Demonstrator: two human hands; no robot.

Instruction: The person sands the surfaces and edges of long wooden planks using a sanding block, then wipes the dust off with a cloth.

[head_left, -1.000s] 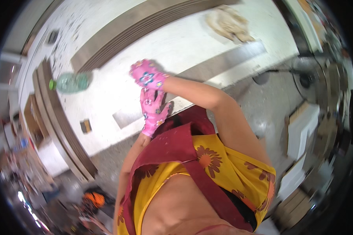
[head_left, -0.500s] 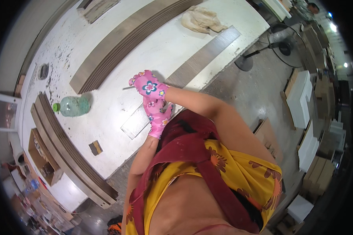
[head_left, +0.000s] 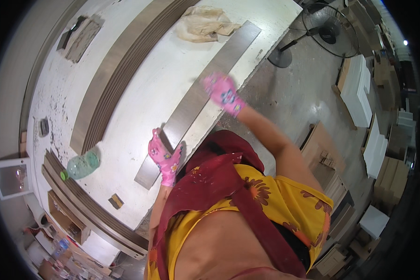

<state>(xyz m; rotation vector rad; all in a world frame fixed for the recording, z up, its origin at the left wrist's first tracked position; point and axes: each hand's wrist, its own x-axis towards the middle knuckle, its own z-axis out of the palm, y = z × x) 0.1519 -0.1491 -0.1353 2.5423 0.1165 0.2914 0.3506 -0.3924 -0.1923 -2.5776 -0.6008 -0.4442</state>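
A long, narrow grey-brown board [head_left: 191, 108] lies slantwise along the near side of the white worktable [head_left: 126, 140]. My left hand [head_left: 164, 157], in a pink flowered glove, rests across the board close to its lower end, thumb spread away from the fingers. A dark patch shows between that thumb and the fingers; I cannot make out what it is. Farther up, over the board's near edge, my right hand [head_left: 223, 94] wears a matching glove. Motion blurs its fingers, so whatever they may hold is hidden.
Beyond the board stand stacked brown strips [head_left: 112, 74], and a crumpled beige cloth [head_left: 204, 23] lies at the far end. At left are a green-capped bottle [head_left: 83, 165], more strips [head_left: 93, 212] and a small two-toned block [head_left: 115, 201]. A fan [head_left: 329, 32] stands right of the table.
My hands were together near the board's lower part, with a thin tool showing at the right hand. The right hand has swung up and right along the board; the left stays low.
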